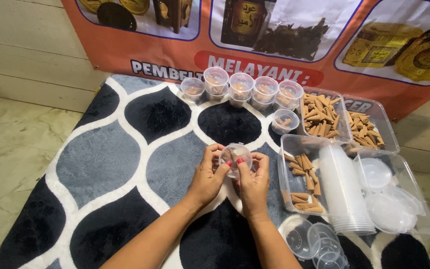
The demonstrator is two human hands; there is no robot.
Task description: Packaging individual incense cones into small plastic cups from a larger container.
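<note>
Both my hands hold one small clear plastic cup with a lid (pixel 235 155) above the patterned rug. My left hand (pixel 208 177) grips its left side, thumb on the lid. My right hand (pixel 253 180) grips the right side, thumb pressed on the lid too. Brown cone-shaped sticks show faintly inside the cup. A clear tray (pixel 288 149) holding loose brown cones (pixel 304 174) sits just right of my hands.
A row of several lidded small cups (pixel 241 87) stands at the rug's far edge, one more cup (pixel 284 121) nearer. Two trays full of cones (pixel 319 115) lie at the right. A stack of cups (pixel 347 192), a tray of lids (pixel 389 199) and loose empty cups (pixel 314 241) fill the right.
</note>
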